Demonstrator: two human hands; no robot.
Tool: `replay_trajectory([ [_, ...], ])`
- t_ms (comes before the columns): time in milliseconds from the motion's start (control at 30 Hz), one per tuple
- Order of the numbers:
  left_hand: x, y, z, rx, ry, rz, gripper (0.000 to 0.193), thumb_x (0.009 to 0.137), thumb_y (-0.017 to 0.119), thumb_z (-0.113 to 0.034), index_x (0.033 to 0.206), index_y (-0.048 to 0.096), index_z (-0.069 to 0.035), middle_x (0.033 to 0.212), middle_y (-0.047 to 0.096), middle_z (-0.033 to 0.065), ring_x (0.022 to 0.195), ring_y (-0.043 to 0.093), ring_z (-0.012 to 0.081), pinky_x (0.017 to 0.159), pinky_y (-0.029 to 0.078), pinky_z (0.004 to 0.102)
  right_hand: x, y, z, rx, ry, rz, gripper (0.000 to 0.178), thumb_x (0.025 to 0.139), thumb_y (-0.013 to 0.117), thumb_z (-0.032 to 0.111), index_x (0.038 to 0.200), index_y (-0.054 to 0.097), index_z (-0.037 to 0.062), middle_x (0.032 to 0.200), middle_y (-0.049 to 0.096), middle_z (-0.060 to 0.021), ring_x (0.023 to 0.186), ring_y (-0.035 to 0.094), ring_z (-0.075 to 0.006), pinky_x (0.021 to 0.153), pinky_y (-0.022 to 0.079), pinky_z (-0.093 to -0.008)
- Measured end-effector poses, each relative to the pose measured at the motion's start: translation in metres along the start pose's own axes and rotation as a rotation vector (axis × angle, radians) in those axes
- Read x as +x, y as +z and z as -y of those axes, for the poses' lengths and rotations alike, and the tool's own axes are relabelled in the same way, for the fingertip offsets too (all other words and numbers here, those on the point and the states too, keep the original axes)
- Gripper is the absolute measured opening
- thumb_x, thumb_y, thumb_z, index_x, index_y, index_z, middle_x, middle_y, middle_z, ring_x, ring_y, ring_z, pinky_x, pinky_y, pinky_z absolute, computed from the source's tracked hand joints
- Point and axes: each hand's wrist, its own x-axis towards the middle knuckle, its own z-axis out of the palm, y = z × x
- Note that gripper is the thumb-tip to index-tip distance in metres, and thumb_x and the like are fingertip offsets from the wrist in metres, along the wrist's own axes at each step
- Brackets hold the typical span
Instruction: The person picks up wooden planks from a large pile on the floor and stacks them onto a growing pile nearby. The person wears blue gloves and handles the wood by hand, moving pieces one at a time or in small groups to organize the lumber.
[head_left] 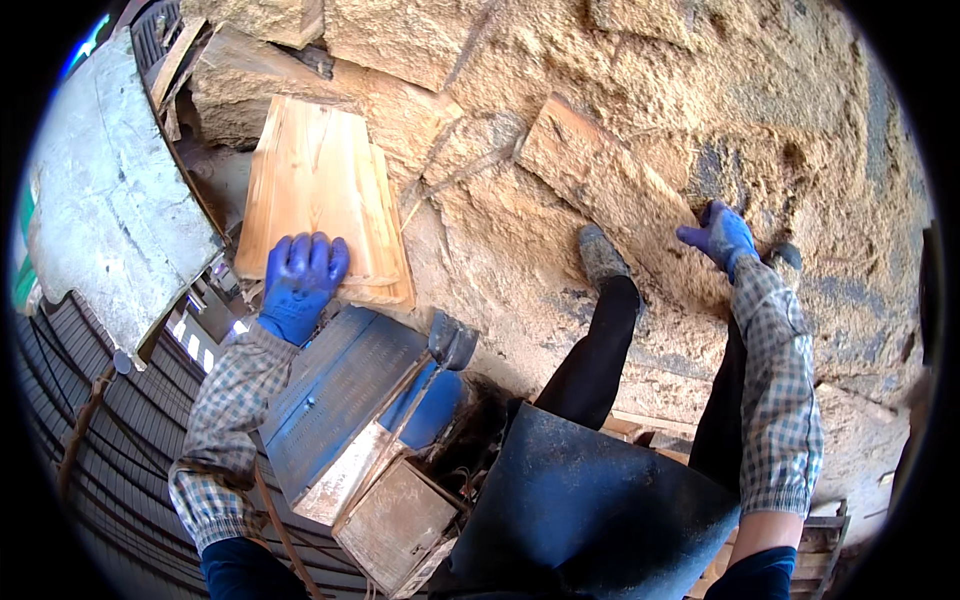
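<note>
My left hand (302, 285), in a blue glove, lies palm down across the near end of a small stack of pale, smooth boards (315, 180). Its fingers are stretched flat on the top board. Over to the right, my right hand (725, 238), also gloved in blue, is at the right-hand edge of a sawdust-covered board (610, 180) lying on the ground. The thumb points left over that board, and the curled fingers close at its edge, partly hidden.
Sawdust (800, 130) covers the ground and several rough slabs. A machine with a blue-grey metal top (345, 375) stands below the stacked boards, beside a wooden box (400, 520). A pale sheet (110, 190) is at far left. My shoe (602, 255) is beside the sawdust-covered board.
</note>
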Motion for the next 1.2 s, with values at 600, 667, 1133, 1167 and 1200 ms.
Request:
replay_trajectory([
  [600,-0.117,0.111,-0.011,-1.392,-1.159,-0.139,0.064,0.065,0.08,-0.027,0.118,0.053,-0.004,0.105,0.065,0.0193,0.09,0.065,0.0313,0.08,0.051,0.0411,-0.142,-0.041,0.084,-0.095,-0.062,-0.112,0.048,0.071,0.071,0.038,0.089,0.067,-0.0063,0.08,0.066,-0.0263,0.078,0.067,-0.0353,0.069,0.05,-0.0427],
  [667,-0.121,0.115,-0.01,-1.505,-1.169,-0.134,0.069,0.063,0.082,-0.029,0.119,0.052,-0.003,0.106,0.065,0.0194,0.091,0.065,0.0303,0.08,0.051,0.0408,-0.176,-0.068,0.088,-0.03,0.016,-0.105,0.053,0.071,0.068,0.043,0.093,0.067,-0.0054,0.086,0.066,-0.0268,0.083,0.067,-0.0363,0.074,0.05,-0.0427],
  [1133,-0.213,-0.09,0.026,-1.806,-0.37,-0.102,0.091,0.062,0.081,-0.032,0.136,0.039,0.002,0.114,0.062,0.021,0.102,0.062,0.0263,0.089,0.049,0.0354,-0.428,-0.078,0.063,1.429,0.021,-0.09,0.032,0.076,0.066,0.011,0.104,0.063,-0.0038,0.098,0.067,-0.013,0.089,0.065,-0.0274,0.083,0.053,-0.0378],
  [1167,-0.221,-0.085,0.02,-1.872,-0.273,-0.404,0.091,0.062,0.082,-0.03,0.136,0.04,0.003,0.116,0.061,0.0191,0.105,0.059,0.0224,0.092,0.047,0.0335,-0.441,-0.08,0.05,1.446,0.001,-0.05,0.036,0.076,0.065,0.01,0.109,0.061,-0.0036,0.1,0.066,-0.014,0.092,0.065,-0.0296,0.086,0.053,-0.0392],
  [1200,-0.228,-0.101,0.029,-1.896,-0.231,-0.404,0.091,0.062,0.083,-0.029,0.135,0.041,0.003,0.118,0.061,0.018,0.106,0.059,0.0214,0.093,0.046,0.0327,-0.466,-0.088,0.05,1.439,0.011,-0.067,0.042,0.076,0.065,0.01,0.115,0.058,-0.0036,0.104,0.065,-0.0153,0.094,0.064,-0.0317,0.088,0.053,-0.0419],
])
